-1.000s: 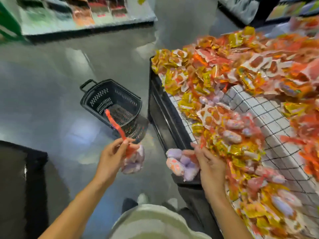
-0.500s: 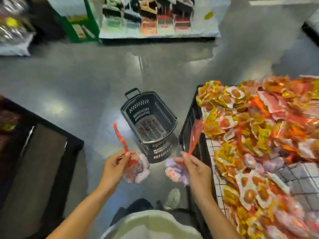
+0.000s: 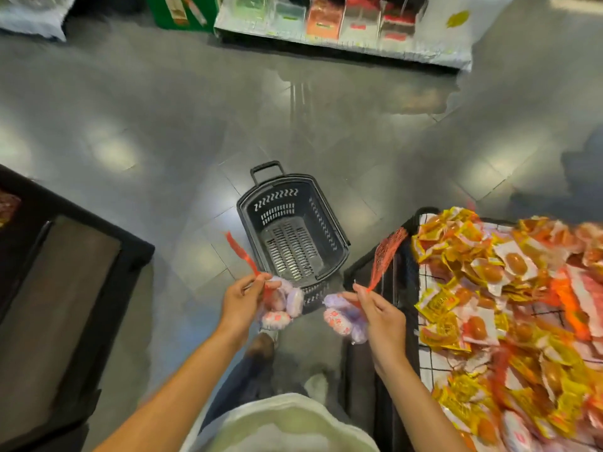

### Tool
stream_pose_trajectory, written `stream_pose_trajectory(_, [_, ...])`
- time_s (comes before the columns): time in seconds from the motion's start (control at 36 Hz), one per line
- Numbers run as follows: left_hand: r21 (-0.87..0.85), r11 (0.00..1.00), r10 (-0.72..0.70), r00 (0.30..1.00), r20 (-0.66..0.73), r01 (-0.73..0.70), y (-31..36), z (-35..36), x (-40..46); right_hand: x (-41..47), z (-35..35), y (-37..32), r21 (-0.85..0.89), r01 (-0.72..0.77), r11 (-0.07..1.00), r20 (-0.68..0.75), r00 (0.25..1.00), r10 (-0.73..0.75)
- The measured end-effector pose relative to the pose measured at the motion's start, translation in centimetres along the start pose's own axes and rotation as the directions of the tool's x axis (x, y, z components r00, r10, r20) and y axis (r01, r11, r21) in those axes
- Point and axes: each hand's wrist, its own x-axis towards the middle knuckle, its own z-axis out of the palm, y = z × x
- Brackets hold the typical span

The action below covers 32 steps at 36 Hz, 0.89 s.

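My left hand pinches the red mesh neck of a net bag of small pink and lilac packets, which hangs just right of the hand. My right hand pinches the neck of a second net bag of the same packets, hanging to its left, with the red mesh tail sticking up. Both bags hang side by side above the floor, just short of a black plastic shopping basket that stands on the floor with nothing in it.
A wire-bottomed display bin on my right is heaped with yellow, orange and white snack packets. A black display stand sits on my left. Shelves of goods line the far side of the grey tiled aisle.
My view has swung left, away from the bin toward the basket. My right hand has lifted its net bag off the bin and brought it beside the left one.
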Motion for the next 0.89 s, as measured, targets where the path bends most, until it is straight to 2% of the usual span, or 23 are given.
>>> stream_pose_trajectory(0.25, [-0.110, 0.972, -0.212, 0.977, -0.027, 0.208, 2.8, 0.1, 12.1, 8.8, 6.8, -1.6, -0.164, -0.051, 0.985, -0.052, 0.998, 0.043])
stream_pose_trajectory(0.36, [-0.155, 0.962, -0.223, 0.974, 0.027, 0.224, 4.1, 0.9, 17.0, 13.9, 8.8, -0.6, -0.212, -0.096, 0.972, -0.077, 0.994, 0.081])
stream_pose_trajectory(0.56, [-0.061, 0.968, -0.241, 0.970, 0.031, 0.242, 2.5, 3.2, 25.4, 23.1, 12.5, 2.6, -0.272, -0.148, 0.951, -0.051, 0.989, 0.139])
stream_pose_trajectory(0.69, [0.037, 0.955, -0.291, 0.955, -0.055, 0.294, -3.7, 5.7, 32.2, 30.9, 14.2, 8.8, -0.254, -0.175, 0.951, -0.035, 0.984, 0.172])
stream_pose_trajectory(0.81, [0.120, 0.957, -0.262, 0.964, -0.045, 0.266, -10.0, 7.4, 37.6, 36.5, 15.3, 15.2, -0.229, -0.217, 0.949, -0.021, 0.976, 0.217])
stream_pose_trajectory(0.89, [0.122, 0.955, -0.263, 0.962, -0.067, 0.270, -15.1, 8.3, 41.7, 40.3, 16.1, 20.3, -0.236, -0.234, 0.943, 0.009, 0.970, 0.244])
